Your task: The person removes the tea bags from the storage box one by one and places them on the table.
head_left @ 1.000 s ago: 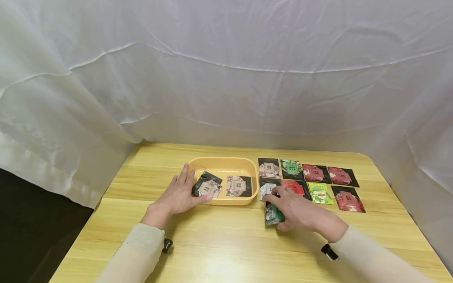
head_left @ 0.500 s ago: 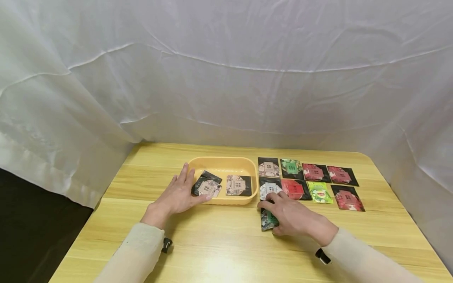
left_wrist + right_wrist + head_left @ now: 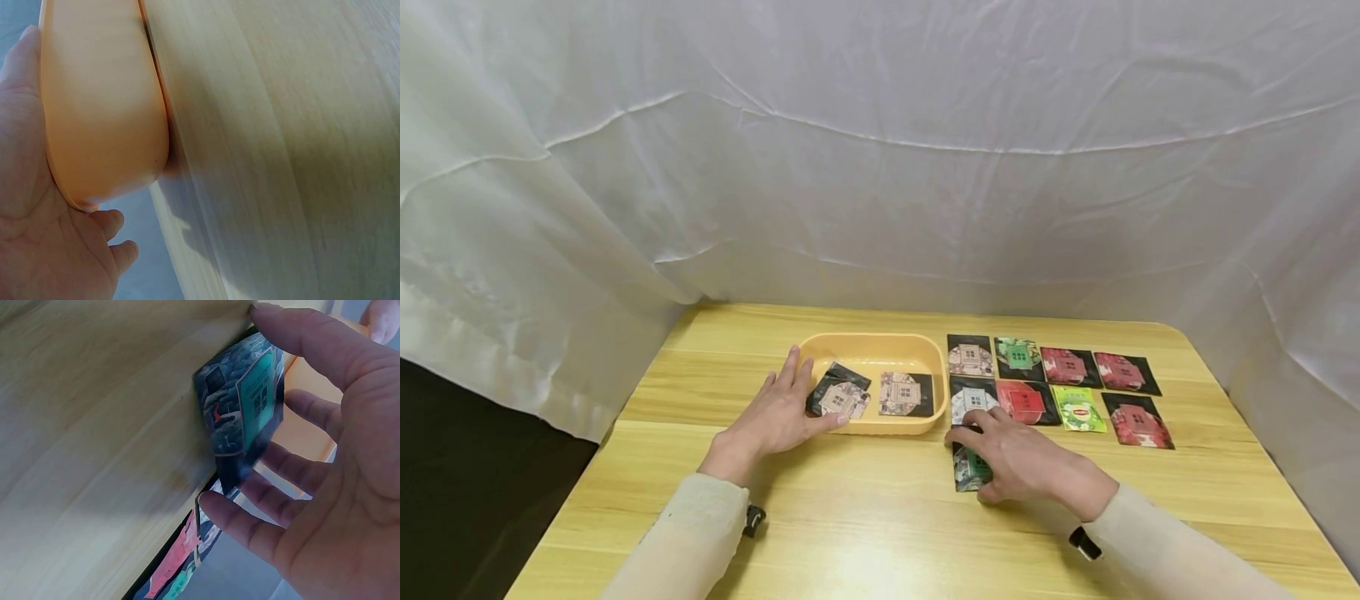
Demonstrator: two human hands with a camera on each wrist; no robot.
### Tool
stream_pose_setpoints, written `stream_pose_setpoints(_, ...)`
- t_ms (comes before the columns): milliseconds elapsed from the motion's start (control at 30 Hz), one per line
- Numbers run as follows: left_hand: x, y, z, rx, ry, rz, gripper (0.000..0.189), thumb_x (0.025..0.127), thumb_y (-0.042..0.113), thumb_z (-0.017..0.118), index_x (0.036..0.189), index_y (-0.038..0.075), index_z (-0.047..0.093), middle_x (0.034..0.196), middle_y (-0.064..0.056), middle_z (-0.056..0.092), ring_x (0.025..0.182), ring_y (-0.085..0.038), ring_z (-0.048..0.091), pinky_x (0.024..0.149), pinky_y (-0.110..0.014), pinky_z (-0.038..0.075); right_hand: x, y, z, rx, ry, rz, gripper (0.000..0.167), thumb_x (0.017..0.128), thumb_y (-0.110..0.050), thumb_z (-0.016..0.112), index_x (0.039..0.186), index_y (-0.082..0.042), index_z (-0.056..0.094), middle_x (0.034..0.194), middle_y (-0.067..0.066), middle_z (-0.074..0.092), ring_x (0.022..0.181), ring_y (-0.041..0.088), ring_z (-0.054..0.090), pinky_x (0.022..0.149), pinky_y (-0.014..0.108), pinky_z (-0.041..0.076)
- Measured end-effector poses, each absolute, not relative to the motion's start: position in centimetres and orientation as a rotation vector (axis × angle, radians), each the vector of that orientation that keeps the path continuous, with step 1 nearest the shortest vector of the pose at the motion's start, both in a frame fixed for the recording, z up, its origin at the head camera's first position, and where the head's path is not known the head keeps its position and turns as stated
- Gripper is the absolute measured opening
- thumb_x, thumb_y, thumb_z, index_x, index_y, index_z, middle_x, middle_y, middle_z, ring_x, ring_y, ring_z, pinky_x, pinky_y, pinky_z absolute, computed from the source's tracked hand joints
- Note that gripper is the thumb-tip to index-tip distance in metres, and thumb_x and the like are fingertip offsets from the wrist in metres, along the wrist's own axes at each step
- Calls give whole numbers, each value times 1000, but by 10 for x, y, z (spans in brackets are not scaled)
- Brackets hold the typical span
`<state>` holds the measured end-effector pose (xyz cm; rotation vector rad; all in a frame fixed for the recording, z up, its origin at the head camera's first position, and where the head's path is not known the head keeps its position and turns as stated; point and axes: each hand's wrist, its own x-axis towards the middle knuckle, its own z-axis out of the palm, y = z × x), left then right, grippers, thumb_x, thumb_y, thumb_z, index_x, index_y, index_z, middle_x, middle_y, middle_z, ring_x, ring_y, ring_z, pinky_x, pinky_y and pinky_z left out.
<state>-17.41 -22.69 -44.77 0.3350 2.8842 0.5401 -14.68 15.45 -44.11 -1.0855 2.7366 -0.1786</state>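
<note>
In the head view, my left hand (image 3: 777, 418) rests against the left end of a yellow-orange plastic tray (image 3: 871, 427), fingers spread and thumb along its front rim. The left wrist view shows the tray's outer wall (image 3: 106, 106) beside the palm. My right hand (image 3: 1022, 457) has thumb and fingers around the edges of a dark tea bag packet (image 3: 970, 468) with a green label. This packet lies on the table below a white-patterned packet (image 3: 973, 398). Its green label (image 3: 256, 400) faces up in the right wrist view; the hand covers part of it in the head view.
Inside the tray lie a beige-patterned packet (image 3: 906, 393) and overlapping dark packets (image 3: 842, 397). Right of the tray, several packets form rows, including a red one (image 3: 1024, 402), a yellow-green one (image 3: 1078, 410) and a pink one (image 3: 1138, 422). White cloth (image 3: 880, 208) hangs behind the table.
My right hand has moved slightly left and down, bringing the green-labelled packet flat under the white-patterned one. Over the last half second it has barely moved. The left hand stays at the tray.
</note>
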Motion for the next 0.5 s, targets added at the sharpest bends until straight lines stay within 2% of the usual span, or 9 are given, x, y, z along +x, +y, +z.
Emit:
stream_pose_setpoints(233, -174, -227, -447, 336, 2882, 551, 124, 89, 83, 59, 170, 4, 7, 176, -19, -14, 161, -48, 12, 132, -59, 12, -146, 156, -439, -1080, 2751, -152, 83, 78, -36, 92, 149, -15, 56, 145, 18, 58, 130, 43, 57, 104, 64, 54)
stream_pose_setpoints(500, -173, -227, -447, 331, 2885, 547, 124, 89, 83, 59, 170, 4, 7, 176, -18, -15, 160, -50, 13, 132, -60, 13, -151, 156, -427, -979, 2738, -203, 85, 84, -44, 89, 154, -12, 52, 151, 19, 54, 137, 46, 54, 103, 65, 54)
